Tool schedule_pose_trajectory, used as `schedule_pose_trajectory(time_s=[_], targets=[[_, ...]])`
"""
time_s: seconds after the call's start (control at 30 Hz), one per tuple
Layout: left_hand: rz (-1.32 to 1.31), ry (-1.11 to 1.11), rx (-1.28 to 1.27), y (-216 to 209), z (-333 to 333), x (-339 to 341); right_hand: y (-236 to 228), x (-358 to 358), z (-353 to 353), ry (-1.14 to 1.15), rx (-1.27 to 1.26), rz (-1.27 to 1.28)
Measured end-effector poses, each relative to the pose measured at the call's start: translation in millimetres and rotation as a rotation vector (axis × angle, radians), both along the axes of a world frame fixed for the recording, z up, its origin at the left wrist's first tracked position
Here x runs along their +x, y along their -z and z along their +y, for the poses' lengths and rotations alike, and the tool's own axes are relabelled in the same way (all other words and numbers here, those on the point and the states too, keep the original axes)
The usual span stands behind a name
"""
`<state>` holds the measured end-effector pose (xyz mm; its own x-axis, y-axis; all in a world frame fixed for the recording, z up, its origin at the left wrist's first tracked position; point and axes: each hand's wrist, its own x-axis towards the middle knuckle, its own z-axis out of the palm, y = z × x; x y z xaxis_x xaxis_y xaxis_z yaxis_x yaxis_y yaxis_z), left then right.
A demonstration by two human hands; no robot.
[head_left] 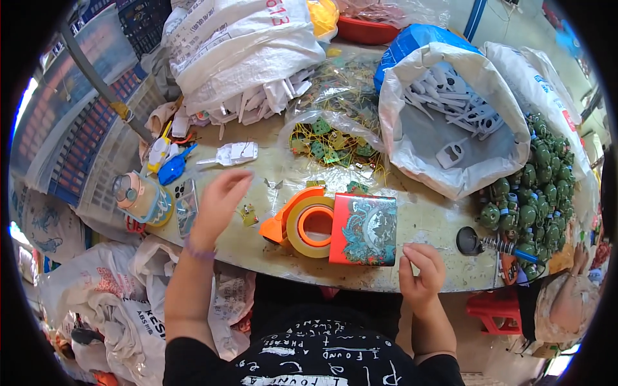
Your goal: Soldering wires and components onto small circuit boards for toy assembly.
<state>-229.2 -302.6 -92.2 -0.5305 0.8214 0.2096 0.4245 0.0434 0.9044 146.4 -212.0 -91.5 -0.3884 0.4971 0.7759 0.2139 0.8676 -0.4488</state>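
On tbl [430, 217] w/ bags [241, 61]: red box [364, 230]

Bright, fairly even light glints on the clear plastic bag [341, 80], and straight edges bow toward the black rim.

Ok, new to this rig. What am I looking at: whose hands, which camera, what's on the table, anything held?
No machine here: just one person's bare hands. The single picture comes from a fisheye camera on their head, looking down, so straight edges bend.

On the tan table are an orange plastic tape dispenser, a red box with a dark leafy pattern, an open white sack with white plastic parts inside, and a pile of dark green rounded parts.

The left hand is left of the dispenser, the right hand beside the box; neither visibly holds anything.
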Motion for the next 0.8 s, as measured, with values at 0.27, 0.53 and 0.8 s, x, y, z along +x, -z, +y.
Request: schedule_pose_trajectory(time_s=[0.27,0.53,0.8], targets=[[0.499,-0.335,-0.114,6.5,183.4,-64.8,6.2,1.1,-10.0,0.005,-0.049,-0.047],[0.453,-0.34,-0.075,-4.0,159.7,-49.7,4.6,-1.3,-3.0,-0.03,-0.096,-0.041],[-0.195,0.14,-0.025,-60.4,68.9,-55.8,-8.2,-10.5,11.6,-0.064,-0.041,-0.054]])
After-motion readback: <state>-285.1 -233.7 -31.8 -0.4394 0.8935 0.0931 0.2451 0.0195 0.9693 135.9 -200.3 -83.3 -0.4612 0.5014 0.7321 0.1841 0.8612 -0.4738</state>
